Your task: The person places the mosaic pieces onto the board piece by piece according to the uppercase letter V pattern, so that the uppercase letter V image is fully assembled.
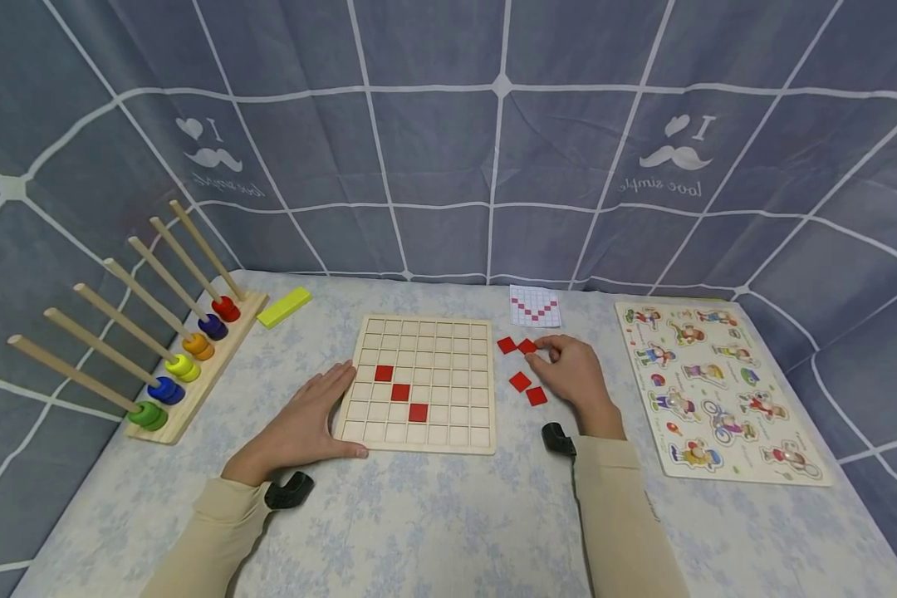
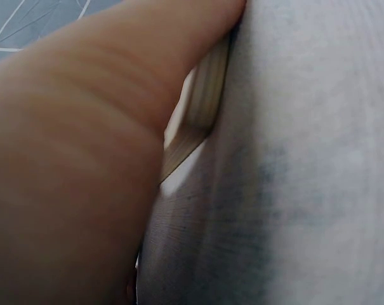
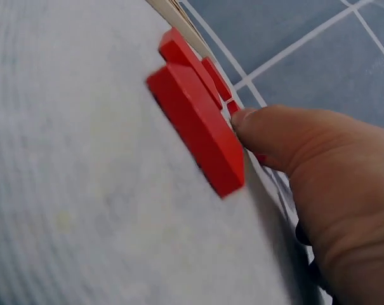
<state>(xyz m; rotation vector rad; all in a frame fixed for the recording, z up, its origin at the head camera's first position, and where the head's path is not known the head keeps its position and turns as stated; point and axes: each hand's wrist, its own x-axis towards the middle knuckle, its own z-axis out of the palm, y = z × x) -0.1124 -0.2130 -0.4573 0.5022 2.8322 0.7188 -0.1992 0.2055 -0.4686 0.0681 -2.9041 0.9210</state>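
Note:
A square wooden grid board (image 1: 459,361) lies on the table, with three red tiles (image 1: 400,392) set in a diagonal on its left half. My left hand (image 1: 306,428) rests against the board's left edge, fingers extended, thumb along the near corner. In the left wrist view, the board's side (image 2: 207,89) shows past the hand. To the right of the board, my right hand (image 1: 577,378) pinches a red square tile (image 1: 526,346) between thumb and fingers, at table height. Three other loose red tiles (image 1: 520,381) lie beside it; the nearest tile (image 3: 198,130) looks large in the right wrist view.
A small card (image 1: 535,318) with a red V pattern on a grid lies behind the loose tiles. At left stands a wooden peg rack (image 1: 217,353) with coloured rings, near a yellow-green block (image 1: 284,307). A picture puzzle board (image 1: 669,423) lies at right. A curtain (image 1: 448,166) hangs behind.

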